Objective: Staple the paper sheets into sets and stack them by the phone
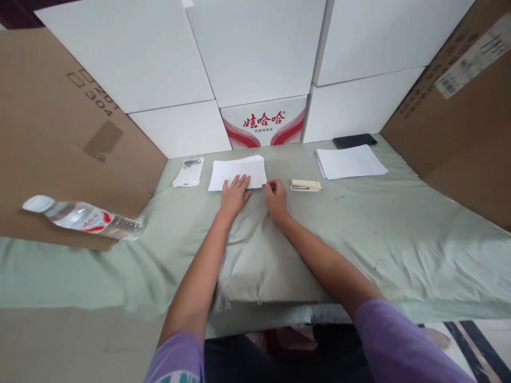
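Observation:
A small stack of white paper sheets [237, 169] lies on the green cloth, its sheets slightly out of line. My left hand [236, 192] rests on the near part of the stack with fingers outstretched. Right at the stack's near right corner is my right hand [276, 198], its fingers curled closed; what they hold, if anything, is hidden. A cream stapler [305, 185] lies just right of that hand. To the left of the stack, a small white packet or card [189, 172] has dark small pieces on its upper part.
Another stack of white paper [350, 161] lies at the back right, with a black phone-like object [354, 141] behind it. White boxes [255, 53] form a wall at the back. Brown cartons stand left [59, 138] and right [471, 143]. A water bottle [96, 218] is at the left.

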Tool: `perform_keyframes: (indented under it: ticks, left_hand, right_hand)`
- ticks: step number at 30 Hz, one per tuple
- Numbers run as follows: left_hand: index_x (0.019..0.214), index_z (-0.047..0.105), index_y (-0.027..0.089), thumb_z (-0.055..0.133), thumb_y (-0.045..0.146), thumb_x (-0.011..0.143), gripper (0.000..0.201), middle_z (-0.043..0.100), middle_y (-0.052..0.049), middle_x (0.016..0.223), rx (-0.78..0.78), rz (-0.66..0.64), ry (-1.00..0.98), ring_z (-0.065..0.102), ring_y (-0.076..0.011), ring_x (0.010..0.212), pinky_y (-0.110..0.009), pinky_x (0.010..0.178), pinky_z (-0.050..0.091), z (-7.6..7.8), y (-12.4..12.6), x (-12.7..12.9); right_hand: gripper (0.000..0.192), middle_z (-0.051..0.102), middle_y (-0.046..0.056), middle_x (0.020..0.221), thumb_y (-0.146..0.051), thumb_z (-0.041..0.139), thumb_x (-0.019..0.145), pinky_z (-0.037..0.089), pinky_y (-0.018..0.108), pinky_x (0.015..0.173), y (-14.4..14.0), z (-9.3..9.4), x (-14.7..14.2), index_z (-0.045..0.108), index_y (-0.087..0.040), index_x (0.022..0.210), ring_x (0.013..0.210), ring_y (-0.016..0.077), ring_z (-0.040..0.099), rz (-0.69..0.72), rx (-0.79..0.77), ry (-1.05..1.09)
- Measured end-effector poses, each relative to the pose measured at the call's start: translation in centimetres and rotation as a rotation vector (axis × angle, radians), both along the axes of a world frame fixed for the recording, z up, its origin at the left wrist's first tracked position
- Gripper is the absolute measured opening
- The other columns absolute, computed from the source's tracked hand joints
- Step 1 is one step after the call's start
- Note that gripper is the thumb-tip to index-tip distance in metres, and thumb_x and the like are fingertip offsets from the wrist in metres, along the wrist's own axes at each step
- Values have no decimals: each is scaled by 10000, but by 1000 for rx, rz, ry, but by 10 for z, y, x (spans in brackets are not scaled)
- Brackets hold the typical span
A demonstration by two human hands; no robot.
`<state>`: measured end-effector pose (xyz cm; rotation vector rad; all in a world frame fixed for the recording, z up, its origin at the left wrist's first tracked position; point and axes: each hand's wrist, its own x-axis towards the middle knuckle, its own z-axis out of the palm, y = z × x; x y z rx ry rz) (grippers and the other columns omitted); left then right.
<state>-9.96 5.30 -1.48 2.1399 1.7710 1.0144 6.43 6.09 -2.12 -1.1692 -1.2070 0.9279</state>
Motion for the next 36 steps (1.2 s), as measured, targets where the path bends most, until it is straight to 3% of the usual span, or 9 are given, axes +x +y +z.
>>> perform_keyframes:
  ticks: [5, 9, 12, 14, 16, 20, 25, 30, 36]
  left_hand:
    - [1247, 709, 201, 499, 171, 962, 356, 727, -170, 1270, 45, 79, 130, 530, -317, 1404, -570, 1234, 182, 0, 11, 9]
    - [1289, 689, 203, 437, 172, 997, 387, 744, -135, 1252, 178, 135, 254, 545, -264, 1397, -511, 1205, 298, 7, -2, 16]
    - [1283, 694, 240, 441, 196, 1015, 371, 751, -92, 1251, 224, -29, 344, 549, -236, 1393, -486, 1193, 332, 14, -10, 25]
    - [1288, 693, 266, 447, 233, 1026, 360, 726, -69, 1310, 222, -154, 385, 547, -231, 1394, -478, 1200, 329, 16, -12, 30]
    - [1363, 648, 276, 502, 325, 1016, 380, 636, -71, 1447, 201, -177, 399, 489, -252, 1444, -492, 1215, 308, 15, -10, 27]
    - [1567, 427, 248, 615, 456, 941, 686, 353, -120, 1659, 55, 43, 366, 279, -332, 1560, -588, 1238, 221, 6, -2, 5]
    - [1520, 492, 276, 417, 338, 1038, 492, 579, -97, 1504, -95, 108, 362, 437, -304, 1481, -607, 1230, 180, -3, 2, -12]
    - [1426, 598, 264, 527, 364, 1000, 443, 665, -123, 1397, -58, 103, 370, 536, -316, 1397, -537, 1153, 307, 0, 2, -7]
    - [1193, 741, 268, 455, 296, 1020, 335, 752, -116, 1237, 38, 152, 354, 685, -277, 1168, -471, 1051, 389, -2, 6, -10]
  right_hand:
    - [124, 631, 23, 908, -329, 532, 872, 429, 229, 589, 13, 5, 9, 507, -226, 938, 752, 142, 572, 12, -211, 171]
    - [309, 701, 77, 933, -486, 481, 961, 405, 240, 473, 25, 24, 25, 570, -192, 928, 644, 153, 630, 300, -526, 349]
    - [346, 735, 102, 865, -489, 492, 975, 485, 281, 502, 33, 38, 40, 621, -169, 947, 648, 197, 680, 497, -645, 388]
    - [162, 729, 79, 787, -304, 570, 926, 527, 294, 532, 39, 46, 51, 638, -160, 954, 619, 190, 667, 485, -626, 322]
    - [112, 712, 55, 726, -154, 594, 846, 552, 293, 548, 46, 54, 63, 644, -156, 946, 610, 180, 652, 384, -555, 231]
    - [138, 730, 56, 813, -184, 598, 815, 612, 350, 625, 59, 76, 92, 631, -200, 948, 756, 215, 698, 140, -290, 290]
    - [164, 729, 44, 1012, -307, 652, 791, 640, 418, 726, 64, 93, 115, 541, -281, 908, 947, 252, 703, 26, -126, 505]
    - [224, 686, 66, 986, -280, 622, 781, 638, 414, 719, 62, 88, 111, 492, -252, 961, 943, 240, 689, 8, -117, 569]
    - [231, 679, 62, 1013, -256, 581, 815, 619, 403, 732, 62, 89, 110, 511, -236, 1034, 963, 225, 674, 47, -135, 545]
